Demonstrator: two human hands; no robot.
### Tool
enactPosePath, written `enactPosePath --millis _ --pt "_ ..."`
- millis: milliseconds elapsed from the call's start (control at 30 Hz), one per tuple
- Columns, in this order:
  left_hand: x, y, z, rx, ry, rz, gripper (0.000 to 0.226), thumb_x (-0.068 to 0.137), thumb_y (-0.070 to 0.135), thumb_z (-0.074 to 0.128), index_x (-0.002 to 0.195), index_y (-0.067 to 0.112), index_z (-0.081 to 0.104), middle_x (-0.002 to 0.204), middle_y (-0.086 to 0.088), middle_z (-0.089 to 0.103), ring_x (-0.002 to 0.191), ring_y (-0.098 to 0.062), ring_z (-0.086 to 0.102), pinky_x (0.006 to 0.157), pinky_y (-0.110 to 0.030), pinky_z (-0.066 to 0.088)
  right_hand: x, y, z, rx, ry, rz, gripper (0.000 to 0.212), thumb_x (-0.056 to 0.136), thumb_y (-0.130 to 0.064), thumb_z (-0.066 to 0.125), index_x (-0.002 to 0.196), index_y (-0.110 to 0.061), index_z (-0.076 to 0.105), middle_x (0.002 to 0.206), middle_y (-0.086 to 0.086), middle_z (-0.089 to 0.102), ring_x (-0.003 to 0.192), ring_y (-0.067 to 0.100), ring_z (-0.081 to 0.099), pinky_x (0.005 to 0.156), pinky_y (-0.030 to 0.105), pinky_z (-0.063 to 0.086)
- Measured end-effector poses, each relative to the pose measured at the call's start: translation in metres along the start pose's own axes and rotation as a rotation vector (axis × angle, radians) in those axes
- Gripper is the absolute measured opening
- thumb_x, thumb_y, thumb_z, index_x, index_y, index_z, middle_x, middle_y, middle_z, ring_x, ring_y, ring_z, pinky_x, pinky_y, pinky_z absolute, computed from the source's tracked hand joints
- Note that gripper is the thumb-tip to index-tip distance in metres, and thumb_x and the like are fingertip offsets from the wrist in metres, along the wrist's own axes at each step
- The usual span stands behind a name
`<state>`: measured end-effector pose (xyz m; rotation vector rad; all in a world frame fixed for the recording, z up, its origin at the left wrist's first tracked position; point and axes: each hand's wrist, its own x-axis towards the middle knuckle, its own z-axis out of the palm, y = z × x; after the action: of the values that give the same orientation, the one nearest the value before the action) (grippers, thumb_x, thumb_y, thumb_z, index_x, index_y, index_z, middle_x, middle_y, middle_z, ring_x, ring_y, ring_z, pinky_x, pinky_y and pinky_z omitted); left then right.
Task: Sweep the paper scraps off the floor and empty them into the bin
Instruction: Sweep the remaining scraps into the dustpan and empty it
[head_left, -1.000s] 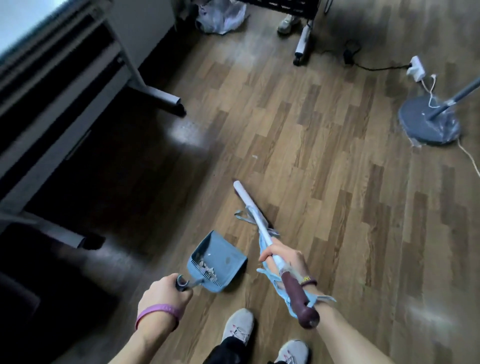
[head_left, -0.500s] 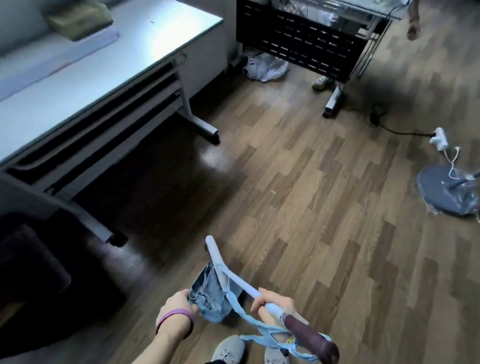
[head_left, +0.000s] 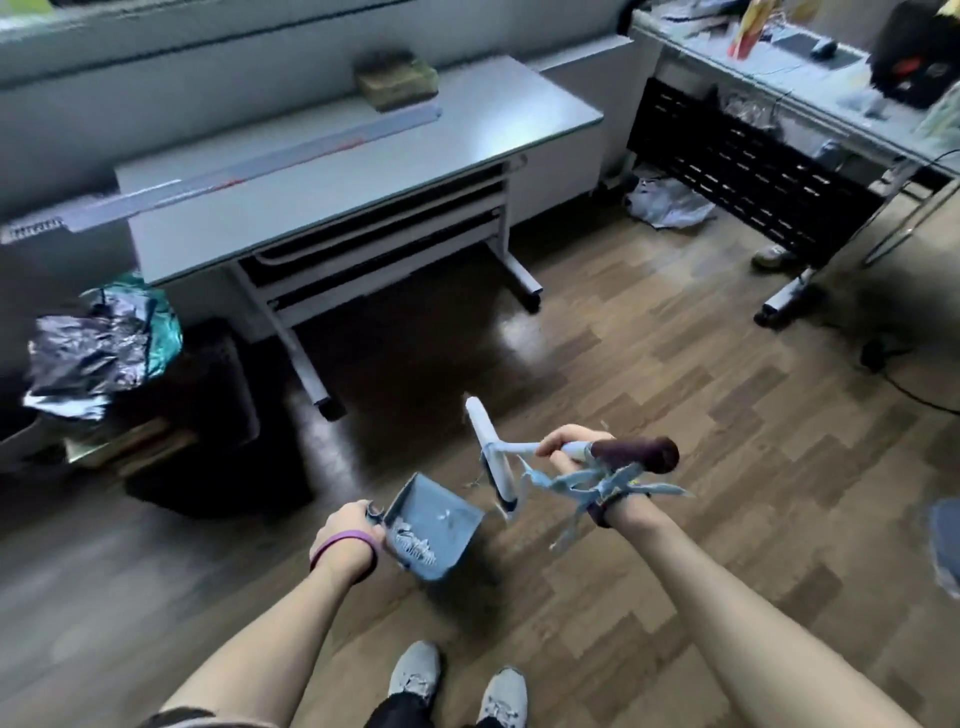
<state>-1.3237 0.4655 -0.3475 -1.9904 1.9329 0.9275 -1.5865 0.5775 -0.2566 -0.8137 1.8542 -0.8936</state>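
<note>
Your left hand (head_left: 345, 530), grip clenched on handle of blue dustpan (head_left: 434, 525), pan held off wooden floor (head_left: 701, 426), tilted. White paper scraps (head_left: 415, 540) inside pan, bunched near handle end. Your right hand (head_left: 574, 447), grip clenched on broom (head_left: 498, 460), dark handle end pointing right, pale head just beside pan. Bin (head_left: 104, 343), crumpled dark liner, far left beside grey bench (head_left: 363, 171); pan well apart from it.

Glossy wood-look floor (head_left: 675, 415), smooth blue plastic dustpan (head_left: 436, 519) holding paper scraps (head_left: 415, 543), crinkled shiny bin liner (head_left: 88, 353).
</note>
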Motion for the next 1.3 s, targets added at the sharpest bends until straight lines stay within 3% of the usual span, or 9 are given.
enactPosePath --millis 100,233,333,500,600,767,933,1167,1300 --pt "-0.018 -0.007 -0.022 -0.029 0.061 -0.022 0.026 0.082 0.031 0.055 0.105 0.025 0.066 0.116 -0.009 0.068 0.107 -0.032 0.063 0.085 -0.031 0.048 0.010 -0.045 0.013 -0.150 -0.036 -0.018 0.038 0.091 0.011 0.037 0.070 -0.015 0.057 0.034 -0.012 0.055 0.047 0.007 0.056 0.040 0.008 0.040" --pt "-0.036 -0.029 -0.052 -0.081 0.114 -0.048 0.027 0.080 0.031 0.053 0.101 0.024 0.067 0.112 -0.010 0.069 0.103 -0.033 0.064 0.083 -0.031 0.049 0.006 -0.096 0.048 -0.319 0.046 -0.164 0.031 0.076 -0.004 0.054 0.059 -0.029 0.062 0.071 -0.003 0.063 0.077 0.021 0.062 0.075 0.032 0.052" --pt "-0.047 -0.053 -0.073 -0.108 0.160 -0.060 0.026 0.078 0.032 0.051 0.097 0.023 0.067 0.109 -0.008 0.070 0.102 -0.033 0.065 0.082 -0.031 0.050 0.000 -0.142 0.078 -0.470 -0.070 -0.235 0.020 0.081 -0.007 0.054 0.075 -0.020 0.068 0.081 -0.001 0.061 0.082 0.017 0.058 0.077 0.028 0.047" --pt "-0.061 -0.104 -0.113 -0.162 0.240 -0.110 0.022 0.081 0.030 0.051 0.093 0.020 0.067 0.107 -0.009 0.070 0.102 -0.033 0.064 0.080 -0.031 0.048 -0.017 -0.191 0.153 -0.571 -0.182 -0.321 0.031 0.083 -0.008 0.053 0.059 -0.027 0.055 0.071 -0.007 0.055 0.078 0.020 0.059 0.070 0.029 0.048" --pt "-0.067 -0.148 -0.136 -0.199 0.271 -0.158 0.022 0.081 0.029 0.051 0.093 0.021 0.067 0.108 -0.009 0.070 0.103 -0.033 0.064 0.083 -0.032 0.049 -0.030 -0.212 0.207 -0.656 -0.244 -0.384 0.020 0.083 -0.010 0.055 0.066 -0.017 0.063 0.081 0.002 0.063 0.084 0.025 0.064 0.082 0.038 0.056" --pt "-0.076 -0.235 -0.175 -0.236 0.315 -0.225 0.023 0.081 0.030 0.053 0.095 0.020 0.069 0.109 -0.010 0.070 0.104 -0.032 0.064 0.084 -0.032 0.049 -0.035 -0.234 0.304 -0.518 -0.243 -0.367 0.016 0.082 -0.025 0.053 0.067 -0.030 0.054 0.081 -0.003 0.058 0.096 0.028 0.062 0.092 0.038 0.051" --pt "-0.079 -0.334 -0.218 -0.264 0.332 -0.267 0.014 0.076 0.029 0.053 0.079 0.021 0.065 0.103 -0.009 0.072 0.100 -0.032 0.066 0.079 -0.031 0.049 -0.057 -0.279 0.414 -0.577 -0.315 -0.467 0.010 0.080 -0.022 0.059 0.082 -0.016 0.067 0.092 0.006 0.067 0.087 0.020 0.061 0.087 0.034 0.053" --pt "-0.085 -0.451 -0.272 -0.275 0.398 -0.383 0.014 0.081 0.021 0.053 0.083 0.018 0.066 0.107 -0.011 0.071 0.104 -0.032 0.064 0.080 -0.027 0.048 -0.079 -0.331 0.547 -0.679 -0.382 -0.565 0.054 0.056 -0.051 0.045 0.094 -0.021 0.069 0.104 0.008 0.071 0.099 0.027 0.064 0.091 0.038 0.052" --pt "-0.077 -0.500 -0.297 -0.278 0.433 -0.466 0.019 0.080 0.023 0.054 0.091 0.016 0.069 0.109 -0.010 0.071 0.105 -0.031 0.064 0.083 -0.028 0.049 -0.085 -0.359 0.605 -0.693 -0.440 -0.628 0.049 0.060 -0.049 0.045 0.092 -0.020 0.069 0.102 0.007 0.071 0.098 0.027 0.065 0.090 0.038 0.053"
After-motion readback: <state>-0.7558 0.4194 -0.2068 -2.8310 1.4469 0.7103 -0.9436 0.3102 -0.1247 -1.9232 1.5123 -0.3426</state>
